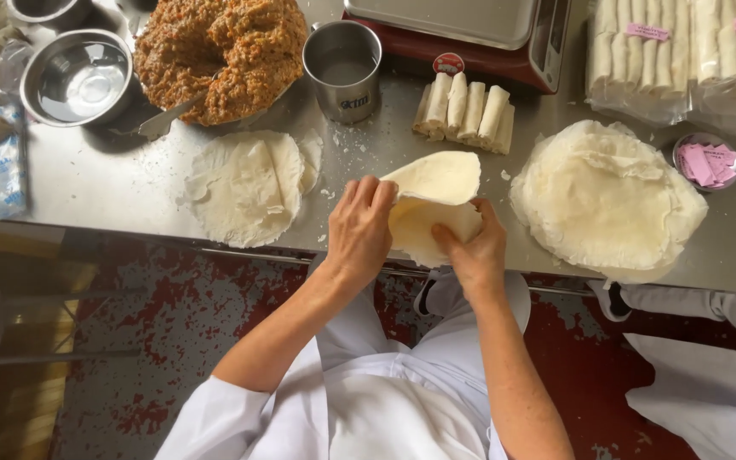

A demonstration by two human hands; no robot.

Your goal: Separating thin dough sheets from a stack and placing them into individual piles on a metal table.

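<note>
wrapper (436,200) folded between both hands' fingers (366,198)

Commercial food-preparation kitchen.
Stainless-steel surface (104,183) bearing a weighing scale (470,34), bulk filling (219,51), stacked wrappers (606,200) and bagged rolls (683,51).

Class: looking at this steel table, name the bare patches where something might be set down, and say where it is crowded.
Bare steel lies below the empty bowl, left of the loose wrappers, and between the rolled rolls and the folded wrapper. The back edge is crowded: filling, cup, scale.
</note>
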